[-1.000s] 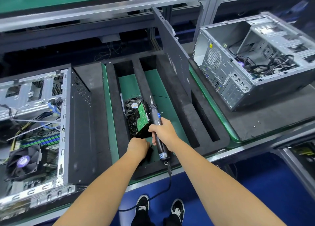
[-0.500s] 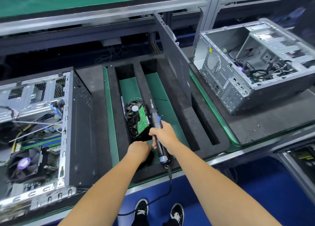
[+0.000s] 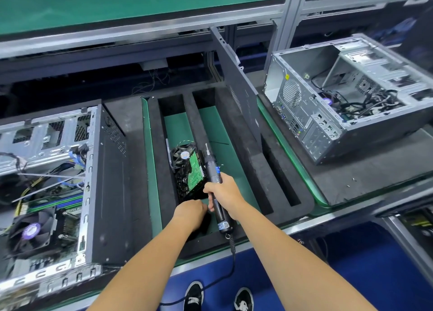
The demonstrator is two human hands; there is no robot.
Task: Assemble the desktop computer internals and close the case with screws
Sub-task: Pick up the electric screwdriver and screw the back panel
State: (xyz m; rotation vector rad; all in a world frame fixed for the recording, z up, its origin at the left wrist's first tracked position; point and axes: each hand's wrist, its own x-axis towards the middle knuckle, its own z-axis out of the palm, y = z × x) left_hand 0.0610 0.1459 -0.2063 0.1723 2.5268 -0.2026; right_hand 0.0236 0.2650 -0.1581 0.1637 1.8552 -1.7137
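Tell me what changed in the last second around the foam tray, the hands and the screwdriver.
Very little. The right hand keeps its grip on the electric screwdriver. The left hand stays low at the near end of the hard drive in the foam tray; whether it grips the drive cannot be told. The view shifts slightly. The side panel and both open cases stay put.

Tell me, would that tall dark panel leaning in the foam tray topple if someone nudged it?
Probably: the side panel stands on edge, tilted, in the foam tray, with nothing visibly clamping it. It looks like thin sheet metal, so likely stiff yet light.
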